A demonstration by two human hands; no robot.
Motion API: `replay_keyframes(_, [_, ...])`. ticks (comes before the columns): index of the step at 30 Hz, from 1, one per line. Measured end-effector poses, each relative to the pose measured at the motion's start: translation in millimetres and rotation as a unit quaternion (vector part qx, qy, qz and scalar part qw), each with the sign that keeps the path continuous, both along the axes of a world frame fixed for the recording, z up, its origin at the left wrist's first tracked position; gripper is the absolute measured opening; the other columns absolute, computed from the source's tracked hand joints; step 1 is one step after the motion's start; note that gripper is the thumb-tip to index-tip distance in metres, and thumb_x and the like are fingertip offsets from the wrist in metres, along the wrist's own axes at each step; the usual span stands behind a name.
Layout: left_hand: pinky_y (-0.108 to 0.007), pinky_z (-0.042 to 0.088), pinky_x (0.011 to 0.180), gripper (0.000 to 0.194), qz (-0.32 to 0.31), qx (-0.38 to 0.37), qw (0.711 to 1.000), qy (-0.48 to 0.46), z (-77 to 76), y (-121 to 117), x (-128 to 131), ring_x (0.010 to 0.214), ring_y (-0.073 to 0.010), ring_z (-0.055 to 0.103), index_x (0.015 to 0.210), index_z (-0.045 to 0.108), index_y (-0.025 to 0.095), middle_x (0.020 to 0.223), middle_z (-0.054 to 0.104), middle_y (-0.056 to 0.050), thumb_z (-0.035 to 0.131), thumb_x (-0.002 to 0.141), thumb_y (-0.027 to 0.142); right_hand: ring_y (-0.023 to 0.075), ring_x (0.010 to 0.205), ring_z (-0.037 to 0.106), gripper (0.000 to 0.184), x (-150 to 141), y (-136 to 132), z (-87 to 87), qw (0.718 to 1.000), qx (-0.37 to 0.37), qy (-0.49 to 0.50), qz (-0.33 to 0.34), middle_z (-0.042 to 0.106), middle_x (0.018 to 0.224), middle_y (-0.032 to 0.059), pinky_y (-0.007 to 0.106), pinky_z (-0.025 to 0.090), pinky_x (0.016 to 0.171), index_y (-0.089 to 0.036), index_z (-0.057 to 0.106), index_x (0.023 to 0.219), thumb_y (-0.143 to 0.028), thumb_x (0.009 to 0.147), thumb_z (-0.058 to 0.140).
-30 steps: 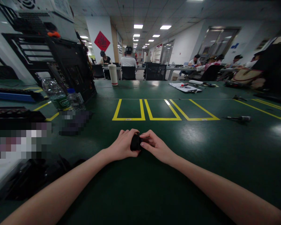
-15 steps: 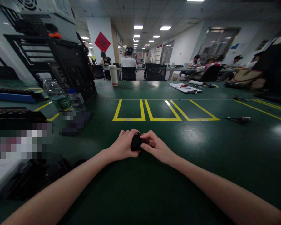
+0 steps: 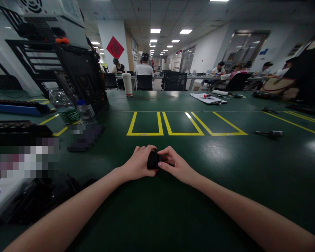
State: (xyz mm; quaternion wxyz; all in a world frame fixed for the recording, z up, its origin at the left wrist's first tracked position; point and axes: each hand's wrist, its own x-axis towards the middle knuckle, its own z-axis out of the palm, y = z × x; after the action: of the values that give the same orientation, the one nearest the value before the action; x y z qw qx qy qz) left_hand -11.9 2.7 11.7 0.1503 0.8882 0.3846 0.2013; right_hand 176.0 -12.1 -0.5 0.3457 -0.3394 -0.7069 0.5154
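Gripping left hand (image 3: 139, 163): wrapped round a small black piece (image 3: 152, 161), fingers over the top and thumb underneath, a little below the middle of the frame.
Right hand (image 3: 177, 168): thumb and forefinger pinched on the right end of that same piece — what sits between the tips is too dark for me to make out.
Green table (image 3: 157, 217): spreads beneath both hands and fills the lower frame.
Yellow tape (image 3: 145, 134): three open-topped outlines at the centre of the frame, just beyond the hands.
Screwdriver (image 3: 275, 134): lying at the right of the frame, shaft toward the left, well apart from the hands.
Clipboard (image 3: 207, 99): right of upper centre, something red on its paper.
White cup (image 3: 127, 85): upright, left of upper centre.
Clear bottle (image 3: 60, 97): left side, green-labelled, near a blue-capped bottle (image 3: 85, 112) — both by a black metal case (image 3: 80, 75).
Seated person (image 3: 145, 71): white top, back to me, upper middle.
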Motion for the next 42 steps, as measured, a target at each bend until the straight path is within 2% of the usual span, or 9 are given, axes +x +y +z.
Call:
replay_keyframes(3, [-0.037,0.034,0.079,0.054,0.000,0.001,1.000,-0.003,-0.6,0.5,0.4,0.089,-0.0240,0.052,0.110,0.037,0.020,0.101,0.053,-0.006,0.064,0.065,0.033,0.0160,0.095,0.055,0.019,-1.2,1.0,0.0,1.000,-0.005,0.007,-0.009,0.050,0.104,0.0023,0.035,0.049,0.081,-0.023,0.043,0.101,-0.024,0.083,0.048])
replay_keyframes(8, [-0.036,0.034,0.078,0.054,-0.004,0.004,1.000,-0.007,-2.3,1.4,0.5,0.089,-0.0233,0.051,0.110,0.038,0.020,0.101,0.053,-0.005,0.064,0.065,0.032,0.0174,0.101,0.052,0.028,-1.8,1.1,0.2,1.000,-0.004,-0.010,-0.018,0.049,0.109,0.0040,0.038,0.045,0.087,-0.023,0.041,0.108,-0.021,0.081,0.050])
replay_keyframes(14, [-0.036,0.034,0.079,0.057,-0.002,-0.004,1.000,-0.006,-1.4,0.9,-0.4,0.091,-0.0241,0.051,0.111,0.036,0.020,0.103,0.052,-0.006,0.065,0.063,0.031,0.0173,0.103,0.050,0.032,-1.0,-0.4,-1.4,0.999,0.040,-0.009,-0.014,0.047,0.107,0.0021,0.037,0.045,0.088,-0.023,0.043,0.103,-0.016,0.076,0.057])
replay_keyframes(19, [-0.037,0.035,0.078,0.055,-0.009,-0.011,1.000,0.001,4.4,-1.2,-0.7,0.091,-0.0245,0.051,0.112,0.037,0.020,0.102,0.053,-0.006,0.063,0.066,0.033,0.0166,0.097,0.054,0.019,-1.6,0.8,-0.6,1.000,-0.003,0.007,-0.014,0.051,0.102,0.0023,0.036,0.048,0.082,-0.023,0.044,0.101,-0.024,0.083,0.048])
replay_keyframes(24, [-0.037,0.035,0.078,0.053,-0.005,-0.005,1.000,-0.007,2.1,-1.1,-0.1,0.090,-0.0242,0.051,0.111,0.038,0.020,0.102,0.052,-0.006,0.064,0.066,0.032,0.0181,0.103,0.051,0.027,-1.1,-0.1,3.1,1.000,-0.015,-0.009,-0.019,0.049,0.110,0.0039,0.039,0.045,0.088,-0.023,0.042,0.107,-0.021,0.082,0.050])
replay_keyframes(29, [-0.037,0.035,0.079,0.056,-0.006,-0.008,1.000,-0.012,-0.5,0.2,-0.7,0.091,-0.0242,0.051,0.111,0.037,0.020,0.103,0.052,-0.006,0.065,0.064,0.030,0.0180,0.106,0.048,0.031,0.3,-2.6,4.4,0.999,0.036,-0.011,-0.012,0.045,0.110,0.0029,0.037,0.045,0.089,-0.023,0.044,0.103,-0.016,0.076,0.057])
replay_keyframes(34, [-0.036,0.035,0.078,0.054,-0.009,-0.008,1.000,-0.007,-0.3,0.8,-1.2,0.089,-0.0238,0.051,0.111,0.037,0.020,0.101,0.052,-0.006,0.063,0.066,0.033,0.0168,0.101,0.052,0.019,-0.4,-0.6,2.2,1.000,0.016,0.003,-0.024,0.048,0.105,0.0018,0.037,0.047,0.086,-0.023,0.046,0.098,-0.021,0.080,0.053])
replay_keyframes(38, [-0.037,0.034,0.078,0.055,-0.002,0.005,1.000,-0.010,-2.9,1.8,0.0,0.089,-0.0238,0.051,0.111,0.037,0.020,0.100,0.053,-0.005,0.064,0.065,0.032,0.0175,0.103,0.052,0.027,-0.7,0.8,2.1,1.000,-0.008,0.000,-0.020,0.048,0.109,0.0034,0.038,0.046,0.088,-0.023,0.043,0.105,-0.019,0.080,0.051])
replay_keyframes(42, [-0.037,0.034,0.079,0.057,0.002,0.011,1.000,-0.009,-3.3,2.0,0.8,0.090,-0.0247,0.051,0.111,0.037,0.019,0.101,0.053,-0.006,0.065,0.063,0.030,0.0181,0.106,0.049,0.032,-0.4,0.2,1.7,1.000,0.011,-0.008,-0.013,0.047,0.111,0.0038,0.037,0.045,0.089,-0.022,0.042,0.106,-0.015,0.077,0.055])
